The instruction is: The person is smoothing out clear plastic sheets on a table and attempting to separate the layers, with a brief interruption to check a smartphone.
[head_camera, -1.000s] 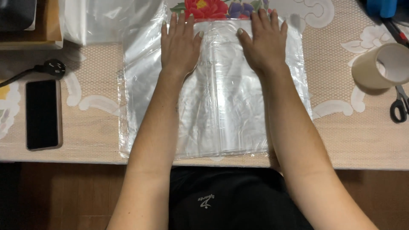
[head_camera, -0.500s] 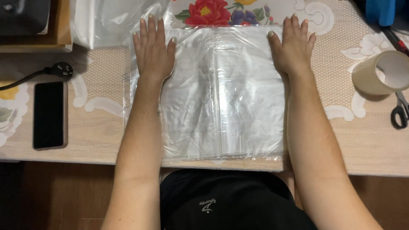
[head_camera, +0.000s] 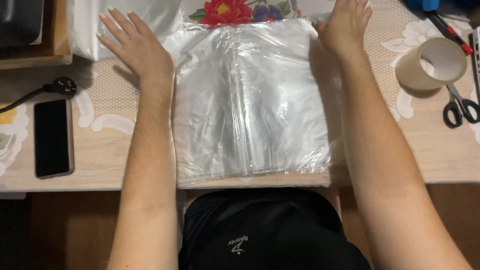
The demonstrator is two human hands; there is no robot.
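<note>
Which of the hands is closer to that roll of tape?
The right hand; it rests on the plastic bags' top right corner, beside the tape roll. The left hand is across the stack.

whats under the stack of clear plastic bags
The stack of clear plastic bags lies on a beige patterned tablecloth, whose red flower print peeks out at the far edge. Whatever else lies beneath is blurred by the layered plastic.

I see open surface (head_camera: 110, 165) between the phone (head_camera: 52, 137) and the stack of clear plastic bags (head_camera: 250, 100), enough for my left arm to lie there. To the right, a tape roll (head_camera: 431, 63) and scissors (head_camera: 457, 105) crowd the edge. A plug (head_camera: 64, 86) and wooden box (head_camera: 55, 35) block the far left.
</note>
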